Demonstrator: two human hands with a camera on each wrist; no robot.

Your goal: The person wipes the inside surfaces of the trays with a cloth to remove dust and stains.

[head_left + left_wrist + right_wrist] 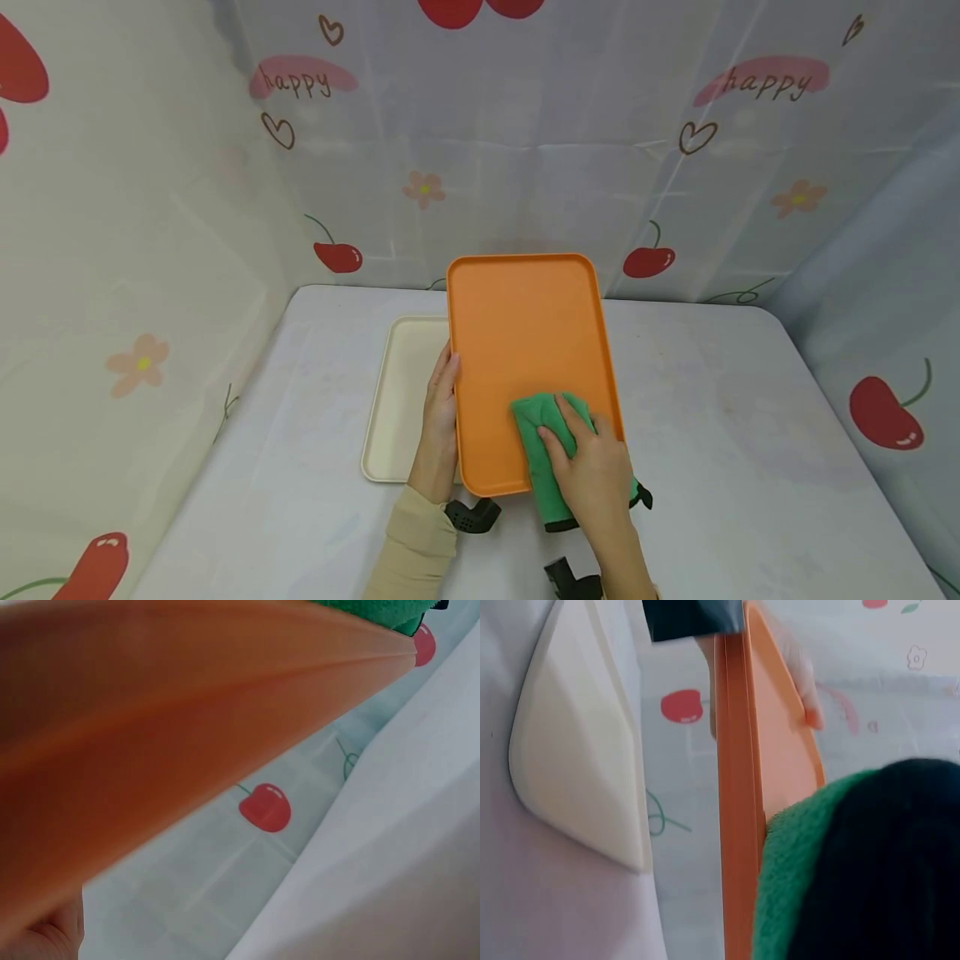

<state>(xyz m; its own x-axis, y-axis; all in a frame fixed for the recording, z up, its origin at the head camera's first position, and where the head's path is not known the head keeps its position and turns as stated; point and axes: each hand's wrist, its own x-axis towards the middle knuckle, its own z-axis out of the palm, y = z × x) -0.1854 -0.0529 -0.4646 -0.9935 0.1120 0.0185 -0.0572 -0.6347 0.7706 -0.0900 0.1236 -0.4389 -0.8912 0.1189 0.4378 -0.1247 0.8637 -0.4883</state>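
An orange tray [528,333] is held up over the table, its flat inside facing me. My left hand [439,421] grips it by the left edge, thumb on the front rim and the other fingers hidden behind. In the right wrist view, the left fingertips [810,697] show over the orange rim. My right hand [596,467] holds a green cloth [542,450] with black edging against the tray's lower right part. The cloth's lower end hangs past the bottom rim. Fuzzy green pile [791,870] lies against the tray in the right wrist view.
A cream tray [401,392] lies on the white table [750,433], partly covered by the orange tray and left arm in the head view. Curtains with cherry prints [525,167] stand behind the table and at both sides. Black wrist devices [474,515] sit at both wrists.
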